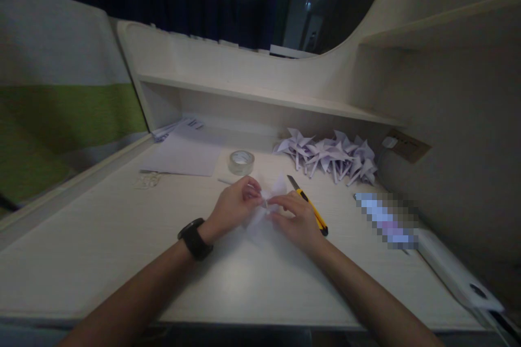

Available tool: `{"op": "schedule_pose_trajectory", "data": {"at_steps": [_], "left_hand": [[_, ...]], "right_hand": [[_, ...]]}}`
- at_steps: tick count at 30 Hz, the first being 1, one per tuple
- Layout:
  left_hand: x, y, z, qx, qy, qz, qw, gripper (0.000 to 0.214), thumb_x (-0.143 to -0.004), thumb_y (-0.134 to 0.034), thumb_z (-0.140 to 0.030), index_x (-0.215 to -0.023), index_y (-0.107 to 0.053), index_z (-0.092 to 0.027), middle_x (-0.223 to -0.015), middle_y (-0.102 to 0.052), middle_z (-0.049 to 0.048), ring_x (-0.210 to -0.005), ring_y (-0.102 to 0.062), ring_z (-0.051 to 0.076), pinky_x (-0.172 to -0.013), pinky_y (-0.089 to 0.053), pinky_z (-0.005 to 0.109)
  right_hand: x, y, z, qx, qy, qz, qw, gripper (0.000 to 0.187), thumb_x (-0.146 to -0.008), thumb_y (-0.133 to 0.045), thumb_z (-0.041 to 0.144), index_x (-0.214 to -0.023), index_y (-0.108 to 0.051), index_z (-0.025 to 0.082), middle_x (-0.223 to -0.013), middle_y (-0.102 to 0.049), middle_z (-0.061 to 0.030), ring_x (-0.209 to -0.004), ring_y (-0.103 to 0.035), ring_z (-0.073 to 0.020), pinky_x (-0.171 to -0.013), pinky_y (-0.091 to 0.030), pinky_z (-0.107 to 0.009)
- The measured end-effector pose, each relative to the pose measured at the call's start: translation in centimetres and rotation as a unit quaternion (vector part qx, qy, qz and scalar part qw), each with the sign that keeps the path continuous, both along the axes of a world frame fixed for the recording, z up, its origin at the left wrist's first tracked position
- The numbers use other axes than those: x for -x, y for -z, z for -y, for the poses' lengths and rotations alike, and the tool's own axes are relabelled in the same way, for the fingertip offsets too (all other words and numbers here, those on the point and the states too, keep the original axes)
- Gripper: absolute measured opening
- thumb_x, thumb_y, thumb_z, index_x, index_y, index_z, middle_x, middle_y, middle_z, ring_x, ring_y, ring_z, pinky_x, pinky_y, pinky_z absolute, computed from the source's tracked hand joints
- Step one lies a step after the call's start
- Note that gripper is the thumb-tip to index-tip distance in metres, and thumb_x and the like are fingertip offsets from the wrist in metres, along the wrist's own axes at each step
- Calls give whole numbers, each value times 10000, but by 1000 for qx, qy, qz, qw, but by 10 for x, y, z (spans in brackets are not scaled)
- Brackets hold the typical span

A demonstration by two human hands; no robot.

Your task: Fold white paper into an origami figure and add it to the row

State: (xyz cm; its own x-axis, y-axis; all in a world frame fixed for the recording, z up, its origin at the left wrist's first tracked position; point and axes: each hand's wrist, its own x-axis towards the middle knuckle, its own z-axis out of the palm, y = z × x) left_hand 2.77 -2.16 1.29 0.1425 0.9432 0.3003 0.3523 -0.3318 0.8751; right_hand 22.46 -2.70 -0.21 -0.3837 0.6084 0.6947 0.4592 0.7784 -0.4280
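Observation:
Between my two hands, over the middle of the desk, is a white paper pinwheel (256, 224), its blades blurred and partly hidden by my fingers. My left hand (236, 200), with a black watch at the wrist, pinches it near the centre. From the other side, my right hand (296, 218) has thumb and fingers closed around the same central spot. A small pale piece shows at the fingertips, too blurred to name. Just right of my right hand lies a yellow and black box cutter (311, 206) with its blade out. A thin white paper stick (228, 180) lies behind my left hand.
A roll of clear tape (241, 162) rests behind my hands. White paper sheets (183, 152) lie at the back left, near small scraps (148, 180). Several finished paper pinwheels (328, 154) are heaped at the back right. A white power strip-like device (456, 268) lines the right edge.

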Motion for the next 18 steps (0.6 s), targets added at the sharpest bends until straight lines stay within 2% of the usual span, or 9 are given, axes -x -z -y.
{"op": "schedule_pose_trajectory", "data": {"at_steps": [10,15,18], "left_hand": [[0,3,0,-21,16,3,1000,145,-741,-657,-175,-815,-534,-195,-769,-639,-20,-708,-620,143,-654,-445,255],[0,2,1,-23,20,-10,999,156,-728,-677,-176,-819,-551,-194,-772,-650,-14,-740,-631,152,-668,-451,256],[1,3,0,-12,27,-8,1000,158,-727,-689,-201,-823,-564,-195,-765,-662,-8,-751,-648,164,-674,-466,268]], "right_hand": [[0,1,1,1,4,-11,1000,197,-769,-757,301,-942,-693,233,-842,-704,-30,-769,-599,-192,-705,-466,-320],[2,1,1,21,48,-39,998,131,-765,-755,286,-870,-709,222,-729,-666,-16,-649,-556,-165,-627,-443,-301],[2,0,0,42,72,-61,995,130,-746,-768,283,-851,-717,224,-736,-683,-15,-626,-544,-160,-614,-447,-300]]}}
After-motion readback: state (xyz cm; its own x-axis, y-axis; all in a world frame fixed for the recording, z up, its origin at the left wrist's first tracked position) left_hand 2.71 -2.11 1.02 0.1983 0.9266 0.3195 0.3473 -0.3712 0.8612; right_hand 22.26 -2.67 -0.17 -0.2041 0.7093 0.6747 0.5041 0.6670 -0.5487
